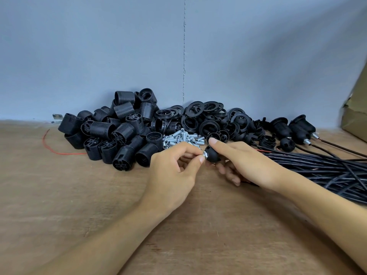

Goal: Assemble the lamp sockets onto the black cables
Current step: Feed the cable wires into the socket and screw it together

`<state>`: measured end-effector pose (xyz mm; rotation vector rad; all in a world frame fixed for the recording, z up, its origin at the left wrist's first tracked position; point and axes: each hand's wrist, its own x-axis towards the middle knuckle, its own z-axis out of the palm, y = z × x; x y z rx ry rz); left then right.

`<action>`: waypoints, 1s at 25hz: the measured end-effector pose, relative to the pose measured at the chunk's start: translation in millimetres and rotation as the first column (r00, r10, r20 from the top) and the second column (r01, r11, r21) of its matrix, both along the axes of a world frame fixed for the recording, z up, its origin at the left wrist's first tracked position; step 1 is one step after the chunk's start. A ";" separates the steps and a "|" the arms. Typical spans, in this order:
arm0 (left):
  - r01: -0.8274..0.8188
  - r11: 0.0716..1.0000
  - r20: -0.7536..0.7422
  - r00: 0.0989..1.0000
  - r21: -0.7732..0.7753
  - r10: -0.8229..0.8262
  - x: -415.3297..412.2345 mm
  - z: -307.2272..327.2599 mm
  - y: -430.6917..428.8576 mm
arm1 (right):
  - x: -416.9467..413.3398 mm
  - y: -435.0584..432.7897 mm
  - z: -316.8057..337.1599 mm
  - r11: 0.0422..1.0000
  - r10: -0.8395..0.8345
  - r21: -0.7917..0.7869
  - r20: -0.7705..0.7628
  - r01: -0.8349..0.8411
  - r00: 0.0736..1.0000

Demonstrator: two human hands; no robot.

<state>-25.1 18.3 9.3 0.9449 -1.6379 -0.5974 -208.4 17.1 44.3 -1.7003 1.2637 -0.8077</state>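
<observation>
- The black socket cap [213, 154], a small domed plastic piece, is held just above the middle of the table [59, 195], in front of the part piles that line its far edge.
- The right hand [244, 161] grips the cap, thumb on top and the other fingers [222, 168] curled beneath it.
- The left hand [174, 165] pinches a short threaded metal tube [204, 155] at the cap's narrow end. Its fingers are narrow and close on the tube.
- The cap looks light and rigid, and smooth enough to turn in the hand. I would hold it round the widest part of the dome, as it is held now.
- The tube is small, hard and probably slippery. Its threads give some bite, so a fingertip pinch near its free end should let it be twisted.
- The black cables [317, 165] lie bundled toward the right edge. They look flexible but springy, and are best taken near the stripped end.
- The ribbed socket bodies [119, 132] are heaped at the far left, the rings [208, 116] at the far middle and loose tubes [182, 138] between them.
- The finished sockets [294, 128] lie at the far right.
</observation>
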 end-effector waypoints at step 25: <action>0.045 0.995 0.229 0.971 0.088 -0.065 -3.2 -2.2 -4.1 | -33.2 6.4 61.7 0.993 -0.119 -0.069 -0.722 0.101 0.681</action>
